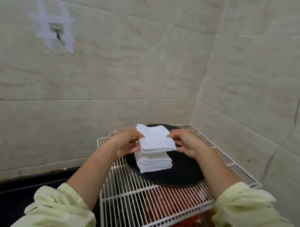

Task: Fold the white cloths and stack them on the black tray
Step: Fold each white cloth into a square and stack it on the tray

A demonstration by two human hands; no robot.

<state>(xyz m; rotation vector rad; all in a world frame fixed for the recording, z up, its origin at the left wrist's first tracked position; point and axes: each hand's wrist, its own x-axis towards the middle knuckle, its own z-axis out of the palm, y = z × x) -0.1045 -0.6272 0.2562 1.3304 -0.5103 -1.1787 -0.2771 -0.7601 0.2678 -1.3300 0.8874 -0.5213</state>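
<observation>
white cloths (153, 161) stand in a neat square pile of soft, nubby folded layers on a round black tray (182, 169). nearest the camera, gathered pale-yellow sleeves (61, 208) flank a white wire rack (140, 204) whose thin bars cross something red (172, 197) underneath. the matte tray rests on the rack. at the pile's top, the left hand (126, 143) and right hand (186, 143) each pinch a side edge of one more folded cloth (155, 138), held tilted. behind, glossy beige marbled tiles (113, 76) meet in a corner, a small hook (56, 30) fixed under crossed white tape.
</observation>
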